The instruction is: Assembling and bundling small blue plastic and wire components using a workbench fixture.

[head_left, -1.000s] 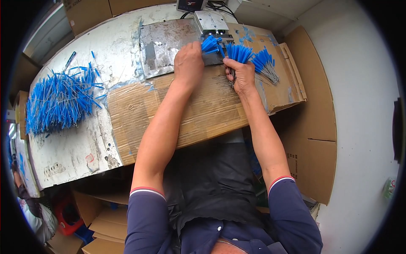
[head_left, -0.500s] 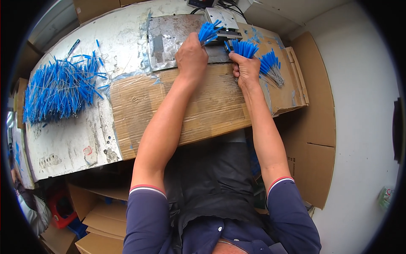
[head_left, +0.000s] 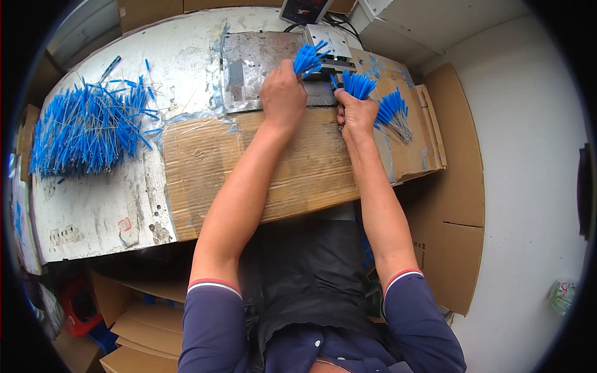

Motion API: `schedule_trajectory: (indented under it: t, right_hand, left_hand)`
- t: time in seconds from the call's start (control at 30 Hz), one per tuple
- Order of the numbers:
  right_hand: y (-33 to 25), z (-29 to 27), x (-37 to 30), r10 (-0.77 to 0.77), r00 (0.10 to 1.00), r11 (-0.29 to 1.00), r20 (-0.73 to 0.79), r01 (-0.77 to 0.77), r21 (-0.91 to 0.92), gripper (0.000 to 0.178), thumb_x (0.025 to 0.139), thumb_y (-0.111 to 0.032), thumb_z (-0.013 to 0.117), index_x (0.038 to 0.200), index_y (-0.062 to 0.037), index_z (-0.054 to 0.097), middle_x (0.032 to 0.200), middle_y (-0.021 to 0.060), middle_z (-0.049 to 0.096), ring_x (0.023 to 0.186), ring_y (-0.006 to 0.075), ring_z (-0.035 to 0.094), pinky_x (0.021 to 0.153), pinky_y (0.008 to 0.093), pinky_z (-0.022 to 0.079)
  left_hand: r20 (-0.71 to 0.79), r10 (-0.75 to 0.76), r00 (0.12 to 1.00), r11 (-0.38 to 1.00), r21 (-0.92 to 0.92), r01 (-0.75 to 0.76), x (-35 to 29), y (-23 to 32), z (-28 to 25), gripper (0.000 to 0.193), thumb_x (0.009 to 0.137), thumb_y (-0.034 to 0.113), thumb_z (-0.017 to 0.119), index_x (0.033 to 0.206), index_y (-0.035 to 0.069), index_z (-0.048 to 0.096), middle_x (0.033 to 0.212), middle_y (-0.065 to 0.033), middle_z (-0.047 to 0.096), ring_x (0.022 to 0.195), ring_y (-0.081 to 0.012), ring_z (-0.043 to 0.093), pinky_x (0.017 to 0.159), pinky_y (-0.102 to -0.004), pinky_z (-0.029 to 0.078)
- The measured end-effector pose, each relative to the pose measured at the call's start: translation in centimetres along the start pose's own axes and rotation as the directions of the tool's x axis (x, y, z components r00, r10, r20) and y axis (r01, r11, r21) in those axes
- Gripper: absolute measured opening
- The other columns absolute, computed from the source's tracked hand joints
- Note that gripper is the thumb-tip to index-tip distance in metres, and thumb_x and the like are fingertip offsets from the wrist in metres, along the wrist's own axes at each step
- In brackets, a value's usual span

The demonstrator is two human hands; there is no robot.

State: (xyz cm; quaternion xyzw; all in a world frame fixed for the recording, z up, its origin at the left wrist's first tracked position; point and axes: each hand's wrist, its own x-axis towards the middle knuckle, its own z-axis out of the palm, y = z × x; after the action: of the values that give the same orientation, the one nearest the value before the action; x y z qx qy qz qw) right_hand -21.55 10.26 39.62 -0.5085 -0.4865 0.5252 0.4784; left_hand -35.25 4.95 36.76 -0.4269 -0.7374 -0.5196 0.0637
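My left hand (head_left: pixel 283 94) is closed round a bunch of thin blue brushes (head_left: pixel 309 59), whose bristle ends fan out past the fingers. To its right, my right hand (head_left: pixel 359 114) grips another bunch of blue brushes (head_left: pixel 359 86), bristles pointing away from me. Beside that hand a loose bundle of the same brushes (head_left: pixel 393 113) lies on cardboard, its grey wire stems toward me. A large heap of blue brushes (head_left: pixel 90 132) with wire stems covers the left part of the table. Both palms hide the lower stems of the held bunches.
A metal plate (head_left: pixel 256 68) lies beneath and behind my left hand, with a small metal machine (head_left: pixel 328 43) at its right. Flattened cardboard (head_left: pixel 211 168) covers the near edge of the white table (head_left: pixel 93 211). A dark-screened device (head_left: pixel 305 10) stands at the back; a white wall (head_left: pixel 522 155) rises at right.
The whole view has shifted slightly, so the table sits a little lower. Both hands keep their bunches in nearly the same places over the work area.
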Motion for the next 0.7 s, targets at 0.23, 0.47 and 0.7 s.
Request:
schedule_trajectory:
  t: [0.23, 0.47, 0.7]
  right_hand:
    - [0.1, 0.1, 0.1, -0.006, 1.0, 1.0, 0.018, 0.005, 0.017, 0.013, 0.076, 0.001, 0.076, 0.077, -0.0021, 0.063, 0.06, 0.0023, 0.058, 0.041, 0.0099, 0.048, 0.034, 0.0269, 0.034]
    - [0.0, -1.6, 0.1, 0.064, 0.989, 0.965, 0.136, -0.096, 0.242, 0.01, 0.081, -0.001, 0.076, 0.083, -0.0003, 0.067, 0.068, 0.0056, 0.063, 0.049, 0.0144, 0.056, 0.041, 0.0271, 0.043]
    - [-0.6, -1.6, -0.1, 0.157, 0.986, 0.962, 0.05, -0.164, 0.218, 0.014, 0.077, 0.003, 0.079, 0.086, 0.0022, 0.069, 0.071, 0.01, 0.066, 0.055, 0.0193, 0.064, 0.046, 0.0311, 0.054]
  left_hand:
    - [-0.028, 0.061, 0.998, 0.998, 0.026, -0.06, 0.0, 0.3, 0.0, 0.015, 0.081, 0.003, 0.062, 0.095, 0.004, 0.058, 0.084, -0.0149, 0.067, 0.085, -0.0358, 0.064, 0.079, -0.0467, 0.049]
    - [0.078, 0.129, 0.989, 0.992, -0.001, -0.13, -0.1, 0.2, 0.0, 0.014, 0.084, 0.005, 0.066, 0.096, 0.004, 0.058, 0.083, -0.0192, 0.066, 0.082, -0.0405, 0.064, 0.073, -0.0518, 0.049]
    - [0.133, 0.119, 0.984, 0.992, 0.012, -0.122, -0.2, 0.2, 0.3, 0.014, 0.085, 0.006, 0.065, 0.097, 0.004, 0.059, 0.08, -0.0189, 0.065, 0.079, -0.0405, 0.064, 0.071, -0.0514, 0.05]
